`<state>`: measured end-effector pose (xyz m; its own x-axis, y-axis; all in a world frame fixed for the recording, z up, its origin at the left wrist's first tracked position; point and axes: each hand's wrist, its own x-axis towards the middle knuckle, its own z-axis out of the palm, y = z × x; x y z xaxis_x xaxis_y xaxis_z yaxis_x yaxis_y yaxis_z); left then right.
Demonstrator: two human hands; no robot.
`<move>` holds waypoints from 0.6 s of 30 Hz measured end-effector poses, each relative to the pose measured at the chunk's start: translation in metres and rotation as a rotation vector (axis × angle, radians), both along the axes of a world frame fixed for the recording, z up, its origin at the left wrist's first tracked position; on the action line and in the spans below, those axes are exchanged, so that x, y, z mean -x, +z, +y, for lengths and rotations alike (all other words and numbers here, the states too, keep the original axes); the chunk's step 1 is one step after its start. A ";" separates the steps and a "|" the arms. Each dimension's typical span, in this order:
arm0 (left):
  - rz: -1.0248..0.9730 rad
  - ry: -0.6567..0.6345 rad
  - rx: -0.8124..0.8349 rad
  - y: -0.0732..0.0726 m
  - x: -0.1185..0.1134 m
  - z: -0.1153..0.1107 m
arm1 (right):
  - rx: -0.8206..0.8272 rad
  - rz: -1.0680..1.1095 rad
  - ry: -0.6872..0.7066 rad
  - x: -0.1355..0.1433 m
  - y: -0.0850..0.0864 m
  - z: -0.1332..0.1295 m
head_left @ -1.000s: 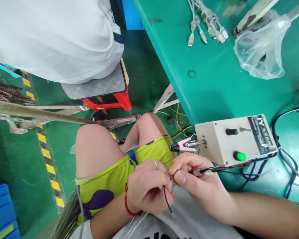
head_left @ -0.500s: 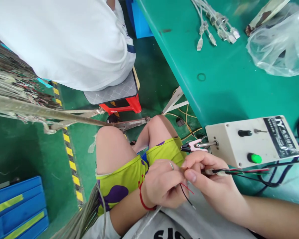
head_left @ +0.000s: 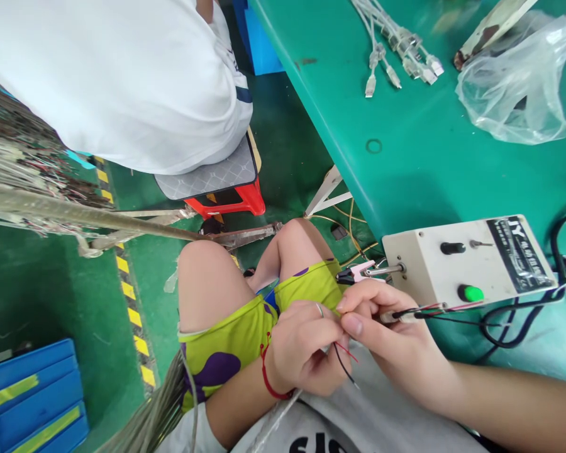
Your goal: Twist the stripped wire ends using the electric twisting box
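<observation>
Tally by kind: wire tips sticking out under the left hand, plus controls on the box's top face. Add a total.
Red wire tip under the left hand: 1
Black wire tip: 1
Black knob on the box: 1
Toggle switch: 1
Green-capped control: 1
Total: 5

The left hand (head_left: 306,346) hides part of the wires (head_left: 343,363); the top edge cuts off the cables (head_left: 400,39), and the bottom edge crops the shirt lettering (head_left: 319,443).

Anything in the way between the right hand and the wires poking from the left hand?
Nothing visible: the right hand sits right beside the left hand, and the black wire and red wire stick out unobstructed.
</observation>
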<state>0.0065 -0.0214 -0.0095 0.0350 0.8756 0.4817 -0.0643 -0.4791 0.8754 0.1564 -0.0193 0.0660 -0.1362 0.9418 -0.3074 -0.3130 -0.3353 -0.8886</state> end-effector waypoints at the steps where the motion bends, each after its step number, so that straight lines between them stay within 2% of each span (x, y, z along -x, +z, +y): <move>1: -0.002 0.017 -0.026 0.000 0.000 0.001 | 0.006 0.008 0.001 0.000 0.000 0.000; 3: -0.020 0.059 -0.127 -0.001 -0.001 0.003 | 0.022 0.019 0.005 0.000 -0.001 0.000; 6: -0.029 0.046 -0.167 -0.002 0.000 0.006 | 0.048 0.013 0.004 -0.001 -0.003 -0.001; 10: -0.052 -0.012 -0.109 0.000 0.003 0.007 | 0.058 0.041 0.000 -0.001 -0.004 -0.002; 13: -0.128 0.010 -0.053 0.000 0.002 0.006 | 0.066 0.031 -0.007 0.000 -0.003 -0.002; 15: -0.169 0.020 -0.041 -0.004 0.000 0.005 | 0.069 0.005 -0.008 0.000 -0.003 -0.002; 18: -0.205 0.001 -0.052 -0.019 -0.003 -0.002 | 0.044 0.004 0.021 -0.001 -0.007 -0.003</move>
